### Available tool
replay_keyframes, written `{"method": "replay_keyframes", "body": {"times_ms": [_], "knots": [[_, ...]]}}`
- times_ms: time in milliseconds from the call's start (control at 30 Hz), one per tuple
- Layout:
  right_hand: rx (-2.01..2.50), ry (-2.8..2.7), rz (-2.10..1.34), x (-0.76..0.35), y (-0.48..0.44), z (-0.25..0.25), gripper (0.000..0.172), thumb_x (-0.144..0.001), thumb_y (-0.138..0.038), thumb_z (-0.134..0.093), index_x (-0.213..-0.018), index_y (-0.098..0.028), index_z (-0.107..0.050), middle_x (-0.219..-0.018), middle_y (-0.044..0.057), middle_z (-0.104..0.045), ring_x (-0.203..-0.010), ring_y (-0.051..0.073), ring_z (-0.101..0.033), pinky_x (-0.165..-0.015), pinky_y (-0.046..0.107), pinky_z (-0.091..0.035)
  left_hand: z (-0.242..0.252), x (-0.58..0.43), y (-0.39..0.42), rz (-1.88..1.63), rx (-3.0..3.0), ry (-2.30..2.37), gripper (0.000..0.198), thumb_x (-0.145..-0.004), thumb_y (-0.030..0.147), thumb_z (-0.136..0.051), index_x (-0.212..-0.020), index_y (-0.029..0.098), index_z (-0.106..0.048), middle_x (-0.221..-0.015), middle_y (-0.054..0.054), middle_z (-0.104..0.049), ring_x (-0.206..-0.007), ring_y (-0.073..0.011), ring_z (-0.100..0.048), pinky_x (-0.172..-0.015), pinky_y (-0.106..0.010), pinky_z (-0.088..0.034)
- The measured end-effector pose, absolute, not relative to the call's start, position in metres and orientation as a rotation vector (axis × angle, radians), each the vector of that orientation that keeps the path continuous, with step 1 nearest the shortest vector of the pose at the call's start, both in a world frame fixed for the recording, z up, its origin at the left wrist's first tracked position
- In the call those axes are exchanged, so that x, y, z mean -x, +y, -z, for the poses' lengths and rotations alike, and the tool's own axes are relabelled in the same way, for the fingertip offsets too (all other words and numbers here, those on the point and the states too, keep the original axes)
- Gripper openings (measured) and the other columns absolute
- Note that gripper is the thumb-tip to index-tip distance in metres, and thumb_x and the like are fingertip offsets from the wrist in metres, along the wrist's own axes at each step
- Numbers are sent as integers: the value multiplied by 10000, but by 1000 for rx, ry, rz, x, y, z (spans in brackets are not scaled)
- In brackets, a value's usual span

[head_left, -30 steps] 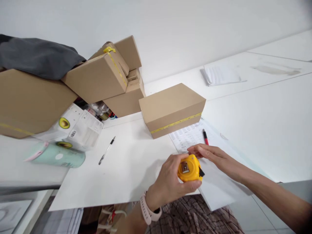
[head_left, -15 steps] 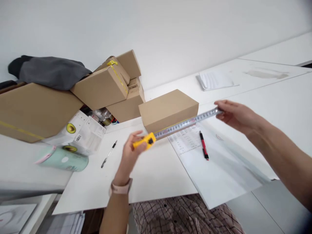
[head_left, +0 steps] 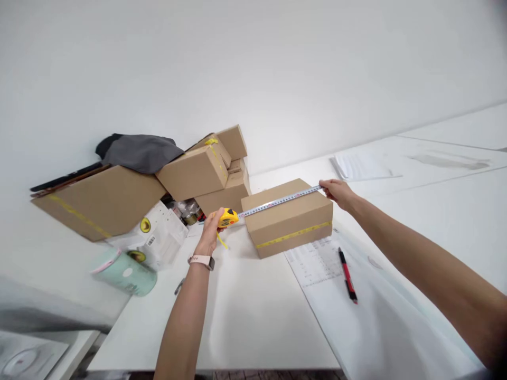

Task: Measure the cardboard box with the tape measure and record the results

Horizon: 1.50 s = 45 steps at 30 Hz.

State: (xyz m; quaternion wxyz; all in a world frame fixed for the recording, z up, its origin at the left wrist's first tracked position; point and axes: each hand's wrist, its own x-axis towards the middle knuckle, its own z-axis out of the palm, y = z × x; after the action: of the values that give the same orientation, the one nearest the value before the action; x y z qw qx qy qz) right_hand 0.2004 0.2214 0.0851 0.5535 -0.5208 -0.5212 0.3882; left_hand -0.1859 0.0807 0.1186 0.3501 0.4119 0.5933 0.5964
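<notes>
My left hand [head_left: 210, 228] grips the yellow case of a tape measure [head_left: 228, 217], just left of a closed cardboard box [head_left: 293, 236]. The blade stretches out to the right over the top of the box. At its far end my right hand [head_left: 336, 191] pinches the blade tip, by the box's right edge. A strip of yellow tape runs along the box's front side. Whether the blade touches the cardboard I cannot tell. A yellow strap dangles below the case.
Printed sheets [head_left: 317, 269] with a red and black pen [head_left: 347, 277] lie right of the box. Stacked cardboard boxes [head_left: 194, 174], a dark grey cloth [head_left: 142, 153], avocado-printed white packages [head_left: 164, 235] and a mint tumbler [head_left: 130, 272] stand at left. Papers [head_left: 358, 166] lie farther back.
Both hands have moved forward, bringing the stretched tape from in front of the box to over its top. The camera view has shifted, so the surroundings appear lower.
</notes>
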Motion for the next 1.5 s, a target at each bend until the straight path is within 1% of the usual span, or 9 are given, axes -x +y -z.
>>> {"method": "replay_keyframes", "body": {"times_ms": [100, 233, 433, 600, 800, 933, 1067, 1233, 1500], "knots": [[1363, -1188, -1121, -195, 216, -87, 259, -891, -395, -693, -936, -140, -683, -1018, 138, -713, -844, 214, -662, -662, 311, -543, -117, 186, 87, -1481, -1065, 1549, 334, -950, 442, -643, -1099, 142, -639, -990, -48, -674, -792, -153, -650, -693, -302, -554], [1371, -1208, -1351, -188, 206, -96, 324, -865, -481, -694, -967, -173, -675, -954, 112, -737, -766, 216, -672, -575, 294, -521, -118, 179, 96, -1401, -1076, 1547, 336, -979, 394, -615, -1218, 159, -616, -1171, -86, -654, -967, -207, -666, -825, -405, -587], [1409, -1062, -1609, -185, 203, -95, 407, -868, -558, -646, -943, -160, -689, -910, 141, -750, -734, 246, -686, -570, 333, -540, -117, 173, 96, -1383, -1091, 1512, 510, -841, 616, -691, -1032, 144, -666, -839, -39, -703, -591, -113, -604, -566, -241, -477], [1536, -1234, -1259, -193, 213, -89, 411, -742, -594, -768, -776, -194, -679, -909, 120, -748, -760, 243, -664, -576, 324, -491, -122, 169, 95, -1381, -1089, 1496, 635, -672, 711, -750, -960, 148, -696, -844, -65, -733, -614, -141, -632, -591, -255, -473], [1520, -1478, -829, -205, 225, -107, 429, -719, -616, -729, -631, -213, -611, -736, 67, -676, -718, 214, -578, -602, 327, -407, -152, 144, 45, -1415, -1178, 1454, 592, -628, 538, -859, -1066, 168, -716, -998, -80, -744, -806, -164, -662, -638, -222, -455], [1268, -1566, -821, -192, 227, -134, 458, -739, -666, -681, -686, -212, -642, -799, 58, -672, -796, 207, -567, -677, 319, -429, -137, 91, -22, -980, -1193, 1160, 633, -701, 494, -837, -1229, 190, -665, -1046, -100, -733, -749, -165, -648, -619, -261, -493], [1168, -1886, -915, -149, 234, -151, 482, -771, -685, -655, -677, -215, -597, -715, 28, -623, -708, 179, -529, -666, 315, -420, -105, 26, -44, -830, -984, 931, 751, -456, 287, -976, -1133, 192, -665, -1060, -59, -687, -832, -147, -637, -693, -224, -494], [1293, -1956, -772, -102, 266, -142, 431, -798, -619, -640, -658, -217, -571, -699, 19, -627, -709, 181, -551, -709, 320, -423, -103, -12, -11, -1135, -816, 776, 663, -607, 575, -852, -1031, 145, -579, -885, -43, -620, -655, -189, -685, -597, -317, -568], [1403, -2009, -711, -93, 290, -118, 345, -771, -507, -665, -599, -218, -586, -639, 32, -640, -651, 190, -570, -635, 315, -402, -108, -27, 9, -1163, -774, 839, 703, -600, 638, -811, -1019, 142, -543, -815, -32, -619, -630, -210, -707, -509, -284, -566]]}}
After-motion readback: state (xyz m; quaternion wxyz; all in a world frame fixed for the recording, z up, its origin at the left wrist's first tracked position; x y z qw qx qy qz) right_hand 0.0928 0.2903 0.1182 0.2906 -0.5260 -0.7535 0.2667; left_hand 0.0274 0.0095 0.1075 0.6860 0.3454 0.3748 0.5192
